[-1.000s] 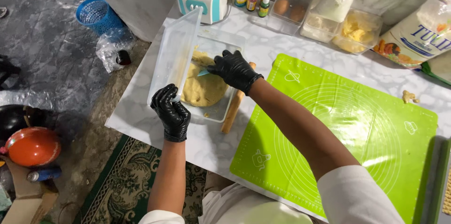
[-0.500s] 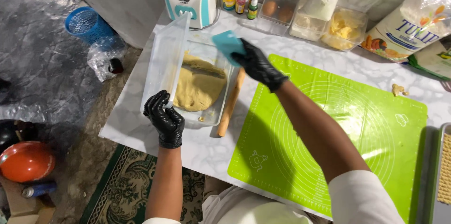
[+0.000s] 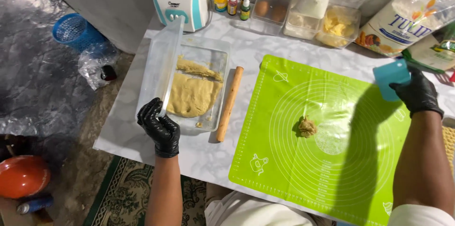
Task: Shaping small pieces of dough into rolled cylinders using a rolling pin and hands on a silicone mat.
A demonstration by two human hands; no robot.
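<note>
While the left hand [image 3: 160,129] keeps its grip clamped on the near corner of the clear container [image 3: 199,86], tilted lid included, the right hand [image 3: 417,94] pinches a teal scraper [image 3: 391,79] above the green mat [image 3: 327,136]. A dough lump [image 3: 307,127] sits mid-mat; a rolling pin [image 3: 230,103] lies between container and mat on the worktop [image 3: 199,152].

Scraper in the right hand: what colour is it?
Teal blue; the scraper, held in the black-gloved right hand, shows in the head view.

Left hand [image 3: 160,129] gripping dough container [image 3: 201,60], right hand [image 3: 417,92] holding scraper [image 3: 389,78]
</note>
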